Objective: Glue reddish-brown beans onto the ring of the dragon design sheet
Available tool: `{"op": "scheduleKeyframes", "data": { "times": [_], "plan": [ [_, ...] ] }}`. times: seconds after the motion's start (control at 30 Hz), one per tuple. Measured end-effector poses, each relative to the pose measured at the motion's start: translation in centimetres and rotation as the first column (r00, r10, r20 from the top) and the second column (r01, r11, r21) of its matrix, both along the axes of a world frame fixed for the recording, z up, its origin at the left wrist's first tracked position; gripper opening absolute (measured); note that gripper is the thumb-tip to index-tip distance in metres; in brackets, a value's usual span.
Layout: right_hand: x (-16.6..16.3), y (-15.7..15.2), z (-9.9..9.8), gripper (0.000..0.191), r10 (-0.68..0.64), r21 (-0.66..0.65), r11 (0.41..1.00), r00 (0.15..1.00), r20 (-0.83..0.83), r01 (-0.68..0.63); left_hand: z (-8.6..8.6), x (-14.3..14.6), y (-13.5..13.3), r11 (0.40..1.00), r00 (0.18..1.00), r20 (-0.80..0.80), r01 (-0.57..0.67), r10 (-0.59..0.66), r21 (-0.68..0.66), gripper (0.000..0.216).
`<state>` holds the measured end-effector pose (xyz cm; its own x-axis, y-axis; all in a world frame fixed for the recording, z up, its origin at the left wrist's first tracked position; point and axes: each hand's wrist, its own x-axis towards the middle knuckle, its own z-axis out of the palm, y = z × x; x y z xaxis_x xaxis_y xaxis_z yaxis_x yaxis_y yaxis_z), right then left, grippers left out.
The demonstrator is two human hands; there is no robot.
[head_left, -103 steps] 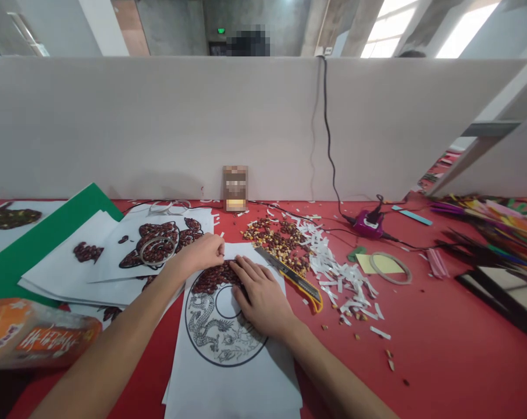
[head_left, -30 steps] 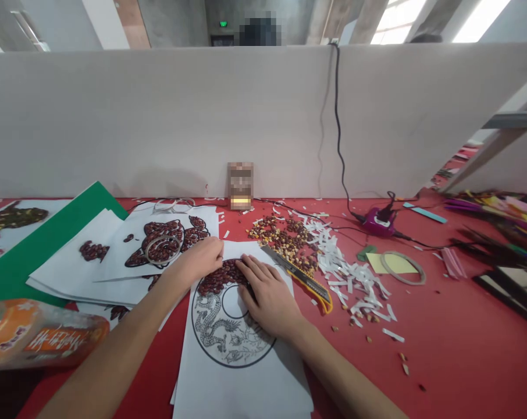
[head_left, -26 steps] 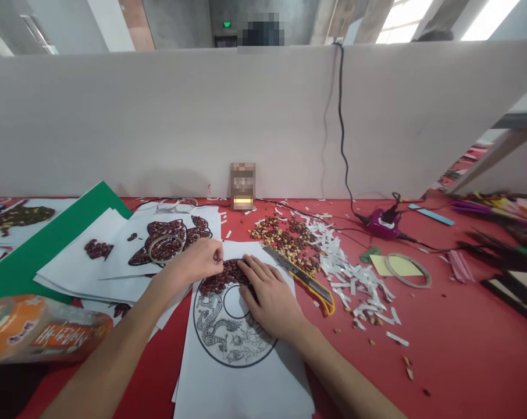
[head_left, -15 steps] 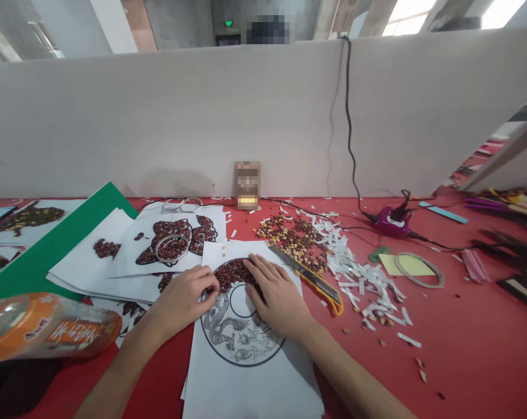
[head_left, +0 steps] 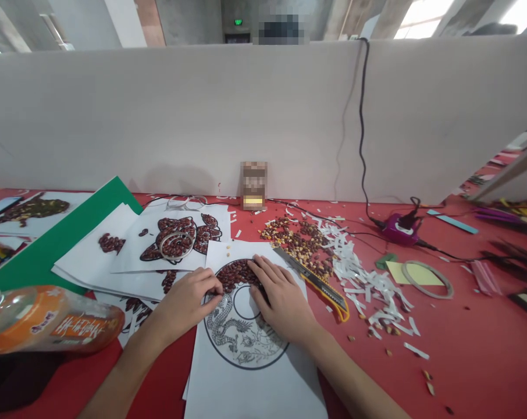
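Observation:
A white sheet [head_left: 246, 396] with a printed round dragon drawing [head_left: 224, 331] lies in front of me. Dark red beans [head_left: 235, 273] cover the upper part of its ring. My left hand [head_left: 191, 302] rests at the ring's left edge, thumb and forefinger curled together beside the beans; what is between the tips is too small to make out. Lying flat over the ring's right side, my right hand [head_left: 283, 297] has its fingers stretched out and hides part of the drawing. A yellow utility knife [head_left: 327, 291] lies just right of that hand, against the sheet.
Mixed kernels and beans [head_left: 298, 238] are scattered behind the knife, beside white paper strips [head_left: 372, 279]. At left are an orange-labelled bottle [head_left: 63, 320], a green board [head_left: 28, 256] and bean-covered sheets [head_left: 128, 224]. A purple power adapter [head_left: 398, 228] with cables sits right, near a tape ring [head_left: 447, 288].
The whole view has shifted slightly, so things appear a little further right. Both hands keep nearly the same place on the drawing.

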<state>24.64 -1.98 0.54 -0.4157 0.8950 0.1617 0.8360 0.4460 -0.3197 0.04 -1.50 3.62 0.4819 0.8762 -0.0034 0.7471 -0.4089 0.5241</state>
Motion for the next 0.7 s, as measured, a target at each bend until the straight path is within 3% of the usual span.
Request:
{"op": "scheduleKeyframes", "data": {
  "times": [0.37, 0.7],
  "plan": [
    [-0.08, 0.08, -0.08, 0.051, 0.003, 0.013, 1.0, 1.0, -0.009, -0.003, -0.59, -0.09, -0.11, 0.998, 0.999, -0.005, 0.051, -0.051, -0.034, 0.014],
    [-0.08, 0.07, -0.02, 0.051, 0.006, 0.008, 1.0, 1.0, -0.005, -0.006, 0.05, 0.56, -0.65, 0.987, 0.988, 0.1, -0.101, 0.113, -0.122, 0.015]
  ]
}}
